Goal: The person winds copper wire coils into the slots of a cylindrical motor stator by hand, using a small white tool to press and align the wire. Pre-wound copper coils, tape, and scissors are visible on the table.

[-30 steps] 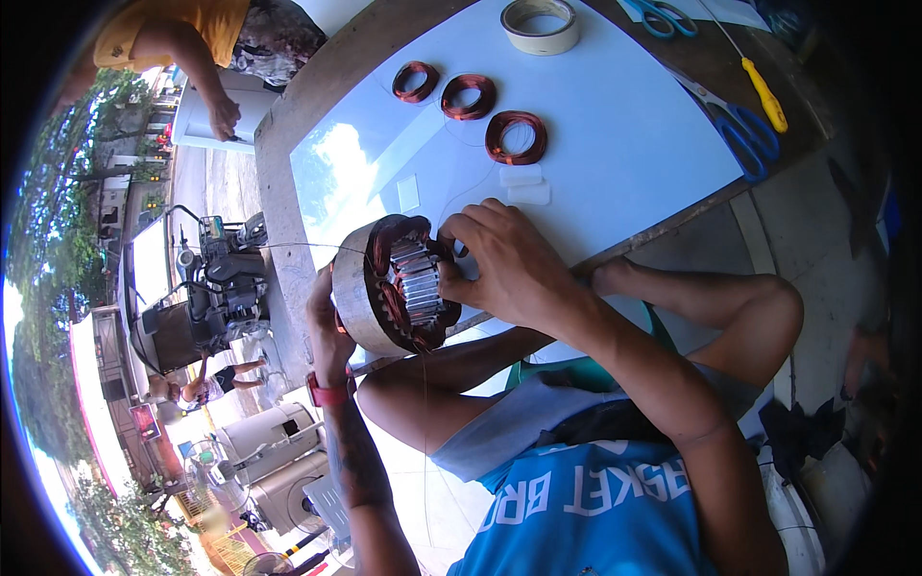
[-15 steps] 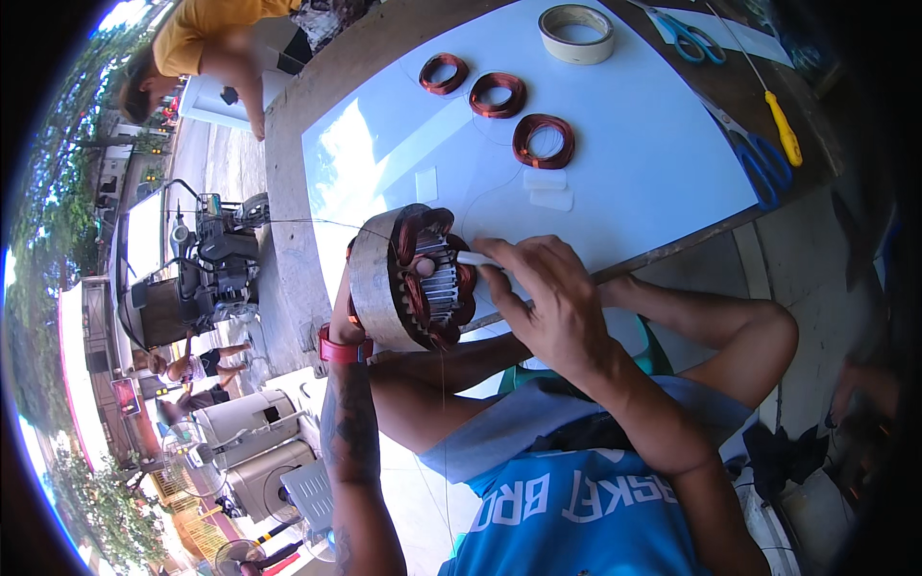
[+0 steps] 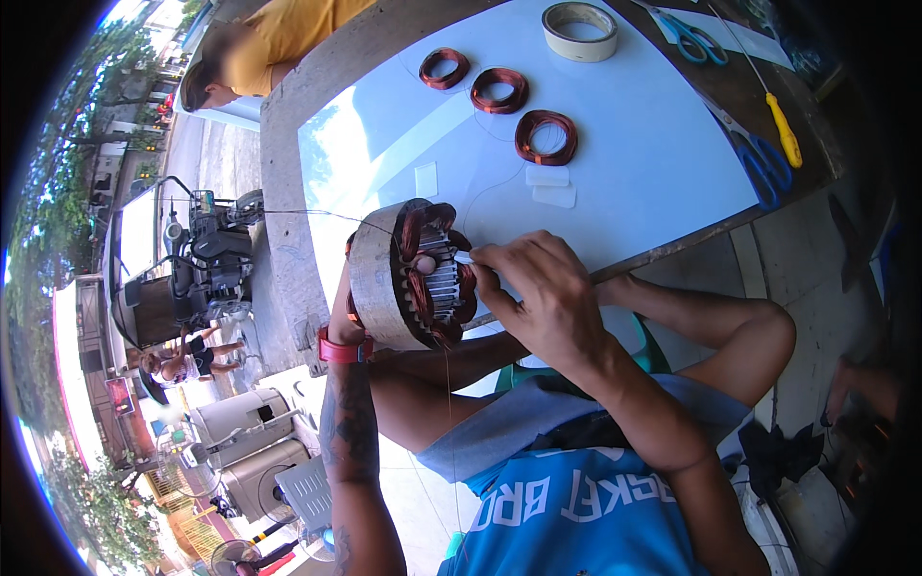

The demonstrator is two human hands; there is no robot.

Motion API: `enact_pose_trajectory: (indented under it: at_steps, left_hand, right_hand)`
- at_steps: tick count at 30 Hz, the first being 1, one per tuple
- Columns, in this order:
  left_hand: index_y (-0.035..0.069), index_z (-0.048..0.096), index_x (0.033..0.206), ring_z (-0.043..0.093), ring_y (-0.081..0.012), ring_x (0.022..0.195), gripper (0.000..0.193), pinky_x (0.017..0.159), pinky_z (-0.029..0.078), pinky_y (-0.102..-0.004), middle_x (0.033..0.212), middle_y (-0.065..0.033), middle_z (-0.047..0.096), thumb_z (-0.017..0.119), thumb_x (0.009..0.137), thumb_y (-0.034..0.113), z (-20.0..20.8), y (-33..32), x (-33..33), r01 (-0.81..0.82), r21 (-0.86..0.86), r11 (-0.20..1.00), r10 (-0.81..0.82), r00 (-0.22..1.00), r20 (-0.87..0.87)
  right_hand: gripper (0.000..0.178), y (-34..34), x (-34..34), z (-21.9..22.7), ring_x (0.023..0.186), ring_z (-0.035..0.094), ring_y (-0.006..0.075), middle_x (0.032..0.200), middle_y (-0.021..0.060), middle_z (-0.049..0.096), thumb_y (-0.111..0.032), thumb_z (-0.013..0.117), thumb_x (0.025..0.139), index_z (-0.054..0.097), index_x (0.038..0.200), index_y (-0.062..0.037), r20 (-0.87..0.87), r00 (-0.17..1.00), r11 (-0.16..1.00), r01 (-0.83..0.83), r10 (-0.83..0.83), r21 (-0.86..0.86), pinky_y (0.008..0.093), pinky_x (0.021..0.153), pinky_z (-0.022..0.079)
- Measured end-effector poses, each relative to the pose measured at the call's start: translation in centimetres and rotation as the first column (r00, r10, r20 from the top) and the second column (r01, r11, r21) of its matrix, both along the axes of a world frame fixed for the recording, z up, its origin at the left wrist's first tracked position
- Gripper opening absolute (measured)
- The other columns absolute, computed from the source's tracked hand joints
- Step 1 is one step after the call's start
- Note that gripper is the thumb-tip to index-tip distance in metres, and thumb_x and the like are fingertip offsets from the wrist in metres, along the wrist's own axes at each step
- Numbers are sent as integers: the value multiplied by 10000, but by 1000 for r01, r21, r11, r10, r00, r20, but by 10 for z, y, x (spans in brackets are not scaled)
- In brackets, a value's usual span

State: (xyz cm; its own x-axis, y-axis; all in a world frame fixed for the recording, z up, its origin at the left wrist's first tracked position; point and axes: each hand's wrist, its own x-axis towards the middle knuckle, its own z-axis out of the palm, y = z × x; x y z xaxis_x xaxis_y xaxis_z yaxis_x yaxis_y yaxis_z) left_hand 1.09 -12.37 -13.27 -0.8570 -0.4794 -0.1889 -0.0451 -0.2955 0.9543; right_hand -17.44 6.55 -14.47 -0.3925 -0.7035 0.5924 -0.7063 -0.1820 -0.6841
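My left hand [image 3: 343,309] supports a motor stator [image 3: 376,278], a metal ring with copper windings, tilted above the table's near edge. Most of that hand is hidden behind the ring, though a fingertip shows inside the bore. Between the thumb and fingers of my right hand [image 3: 552,300] is a small white insulation strip [image 3: 463,257]. Its tip sits at the stator's inner slots, beside the copper coils; how far it is in, I cannot tell. Thin wires trail from the stator, one to the left and another downward.
On the white sheet [image 3: 653,125] lie several things: copper wire coils [image 3: 545,137], white slips [image 3: 554,197] and a tape roll [image 3: 579,32]. Scissors [image 3: 764,168] and a yellow-handled screwdriver [image 3: 786,134] rest at the right. A person in yellow [image 3: 288,43] is beyond the table's left side.
My right hand has moved slightly left, and less of the white strip shows between its fingers and the stator. The person in yellow has leaned closer to the table.
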Motion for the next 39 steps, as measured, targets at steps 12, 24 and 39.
enact_pose_trajectory:
  at_steps: [12,24,39]
  left_hand:
    - [-38,525,1511,703,-230,1192,503,954,640,-371,1384,-184,681,652,1043,98,8,3,-5,-53,4,999,53,998,41]
    - [-17,430,1585,701,-274,1223,533,1027,619,-402,1488,-210,609,574,1091,123,9,7,-4,48,-214,976,-24,994,111]
    - [-21,453,1565,689,-272,1238,571,1013,623,-412,1486,-204,611,644,1049,129,12,11,-12,31,-106,994,-28,999,27]
  right_hand:
    - [108,-7,-18,16,883,706,354,954,173,745,-31,761,929,743,1024,16,165,976,980,-163,144,111,450,815,568]
    - [113,-8,-8,26,883,707,333,917,149,717,-38,769,900,725,999,-6,48,997,982,-75,68,174,434,801,582]
    - [343,12,-4,-7,1040,694,291,1123,133,704,-60,757,948,741,1289,-27,102,989,991,-117,110,59,397,857,614]
